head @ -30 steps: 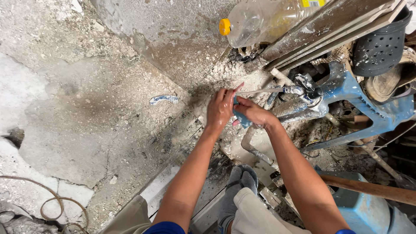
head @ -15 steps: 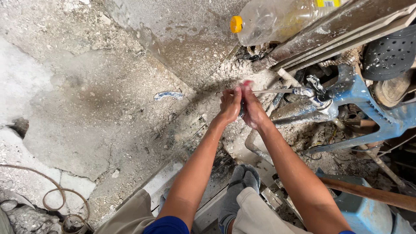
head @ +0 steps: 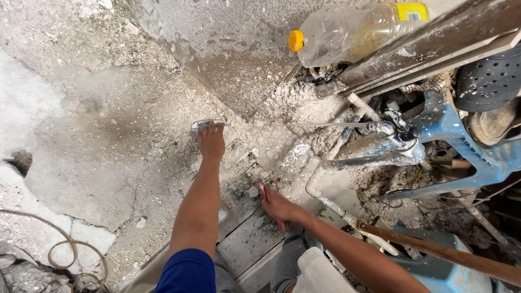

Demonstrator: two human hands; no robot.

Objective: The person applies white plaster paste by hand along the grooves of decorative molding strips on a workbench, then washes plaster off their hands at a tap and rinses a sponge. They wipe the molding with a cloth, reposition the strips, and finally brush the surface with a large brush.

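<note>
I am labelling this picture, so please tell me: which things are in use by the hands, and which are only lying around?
In use:
left hand on a small blue-grey tool
right hand gripping a red-handled tool

Lying about:
plastic bottle
blue metal frame
wooden handle
wire loop
</note>
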